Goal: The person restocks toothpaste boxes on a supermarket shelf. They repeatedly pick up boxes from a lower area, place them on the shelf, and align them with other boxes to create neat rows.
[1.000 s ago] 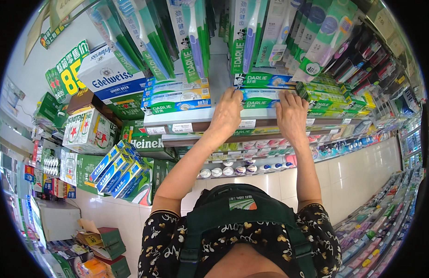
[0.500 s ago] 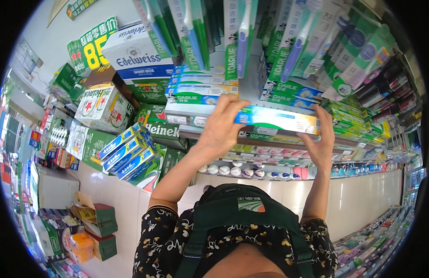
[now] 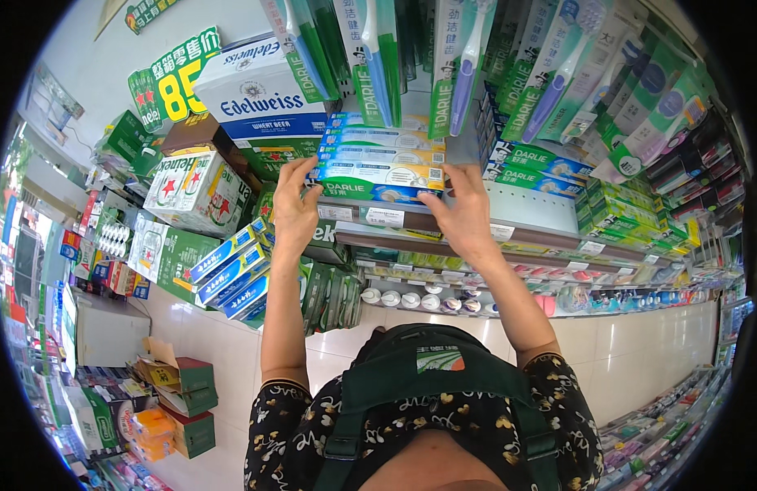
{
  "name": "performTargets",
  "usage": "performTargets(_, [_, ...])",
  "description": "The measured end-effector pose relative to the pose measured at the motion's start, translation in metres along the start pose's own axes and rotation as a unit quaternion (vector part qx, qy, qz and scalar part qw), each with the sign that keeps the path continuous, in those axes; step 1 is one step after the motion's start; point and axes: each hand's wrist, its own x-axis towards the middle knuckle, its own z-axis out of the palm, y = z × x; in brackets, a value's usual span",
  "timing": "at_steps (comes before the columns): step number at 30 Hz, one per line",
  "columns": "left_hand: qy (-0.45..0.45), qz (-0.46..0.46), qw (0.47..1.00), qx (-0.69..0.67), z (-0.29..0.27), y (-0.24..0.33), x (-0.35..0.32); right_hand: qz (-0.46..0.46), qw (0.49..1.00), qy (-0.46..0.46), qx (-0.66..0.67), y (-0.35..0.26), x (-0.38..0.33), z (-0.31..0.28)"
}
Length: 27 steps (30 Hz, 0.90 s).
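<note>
A white, blue and green toothpaste box [image 3: 370,190] lies at the front of a stack on the shelf. My left hand [image 3: 297,214] grips its left end, thumb in front and fingers behind the corner. At its right end my right hand [image 3: 467,214] is closed, thumb against the front edge and fingers at the side. Behind it are more toothpaste boxes [image 3: 383,139] of the same look, in rows. The shelf edge [image 3: 436,225] with price tags runs just below the hands.
Packaged toothbrushes [image 3: 468,65] hang above the shelf. Other toothpaste boxes [image 3: 542,168] stand to the right. Left are beer cartons [image 3: 194,192] and a slanted stack of blue toothpaste boxes [image 3: 235,274]. Bottles [image 3: 411,301] line a low shelf; opened cartons [image 3: 182,385] sit on the floor.
Both hands have moved left with the toothpaste box, from the shelf's middle to the front of the left stack. My left hand has shifted to the box's left end.
</note>
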Motion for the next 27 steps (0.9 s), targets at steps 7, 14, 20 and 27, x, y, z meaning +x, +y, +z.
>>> performTargets(7, [0.089,0.086,0.981,0.149,0.023,0.03,-0.008,-0.067,0.996,0.01,-0.064,-0.002,-0.01,-0.008])
performTargets(14, [-0.112,0.223,0.967,-0.057,0.117,0.115,-0.011,-0.062,0.92,0.193,-0.335,0.058,0.002,-0.094])
performTargets(20, [-0.129,0.185,0.974,-0.021,0.196,0.139,0.041,-0.018,0.864,0.134,-0.485,0.098,0.013,-0.142])
performTargets(27, [-0.104,0.094,0.984,-0.107,0.197,0.151,0.027,-0.079,0.869,0.112,-0.475,0.093,0.006,-0.152])
